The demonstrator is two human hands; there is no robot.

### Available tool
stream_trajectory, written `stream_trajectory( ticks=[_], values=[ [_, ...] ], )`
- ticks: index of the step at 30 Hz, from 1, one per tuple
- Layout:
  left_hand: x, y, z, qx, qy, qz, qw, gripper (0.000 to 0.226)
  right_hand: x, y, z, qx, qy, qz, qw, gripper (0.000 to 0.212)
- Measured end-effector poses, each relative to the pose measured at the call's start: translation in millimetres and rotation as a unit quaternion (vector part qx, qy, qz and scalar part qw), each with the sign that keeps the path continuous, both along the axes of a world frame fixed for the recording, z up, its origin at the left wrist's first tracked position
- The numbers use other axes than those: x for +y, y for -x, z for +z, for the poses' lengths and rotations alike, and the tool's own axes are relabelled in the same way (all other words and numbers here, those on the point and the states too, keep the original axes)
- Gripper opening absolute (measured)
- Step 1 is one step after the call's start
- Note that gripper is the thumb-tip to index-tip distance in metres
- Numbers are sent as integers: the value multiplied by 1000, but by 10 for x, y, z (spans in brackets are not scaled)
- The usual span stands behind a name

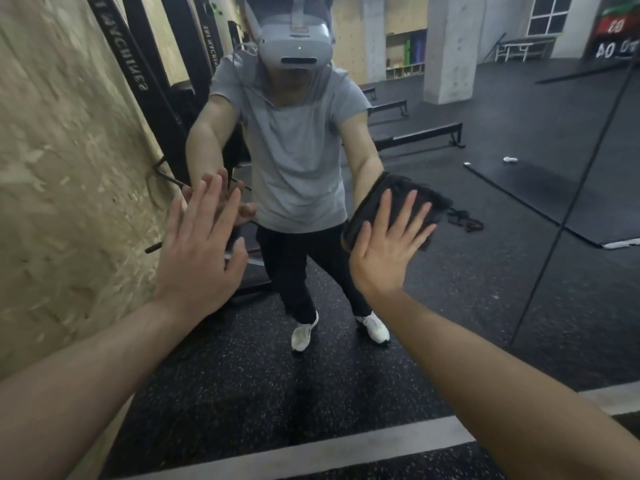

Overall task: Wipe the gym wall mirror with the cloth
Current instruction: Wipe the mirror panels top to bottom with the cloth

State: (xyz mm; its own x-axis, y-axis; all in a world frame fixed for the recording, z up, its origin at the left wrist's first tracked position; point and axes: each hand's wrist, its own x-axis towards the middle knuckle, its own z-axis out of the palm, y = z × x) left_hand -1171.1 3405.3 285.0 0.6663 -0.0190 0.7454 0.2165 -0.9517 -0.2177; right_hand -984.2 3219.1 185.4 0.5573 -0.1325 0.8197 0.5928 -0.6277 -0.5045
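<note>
The wall mirror [485, 209] fills most of the view and reflects me and the gym floor. My right hand [388, 247] lies flat, fingers spread, pressing a dark cloth [422, 199] against the glass at about waist height of my reflection. The cloth sticks out above and to the right of my fingers. My left hand [201, 251] rests flat on the mirror with fingers together, near the mirror's left edge, holding nothing. Its reflection touches it fingertip to fingertip.
A rough tan chipboard wall [52, 168] borders the mirror on the left. A pale strip [311, 452] runs along the mirror's bottom edge over black speckled rubber floor. The reflection shows black benches [419, 133], mats, a concrete pillar [450, 46] and dark equipment frames.
</note>
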Motion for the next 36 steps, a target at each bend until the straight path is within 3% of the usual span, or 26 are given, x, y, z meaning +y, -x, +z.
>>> stream_trajectory(
  ticks=[3,7,11,16,28,33,36],
  values=[
    [249,181,-48,13,5,7,1000,69,413,328,-45,-39,96,40,994,60],
    [447,316,-136,19,13,15,1000,69,888,684,-64,-123,265,107,950,64],
    [498,331,-199,15,15,8,1000,69,1064,787,-48,-192,308,127,923,60],
    [274,195,-272,25,9,-11,1000,69,587,465,-39,-270,361,152,879,50],
    [-745,-392,-283,52,-11,-32,998,68,-1118,-628,-329,-250,326,75,909,45],
    [-1156,-649,-310,44,-19,-32,998,68,-1849,-1037,-406,-183,287,38,939,47],
    [-1338,-764,-333,41,-33,-39,998,67,-2239,-1214,-538,-95,233,-6,968,52]
  ],
)
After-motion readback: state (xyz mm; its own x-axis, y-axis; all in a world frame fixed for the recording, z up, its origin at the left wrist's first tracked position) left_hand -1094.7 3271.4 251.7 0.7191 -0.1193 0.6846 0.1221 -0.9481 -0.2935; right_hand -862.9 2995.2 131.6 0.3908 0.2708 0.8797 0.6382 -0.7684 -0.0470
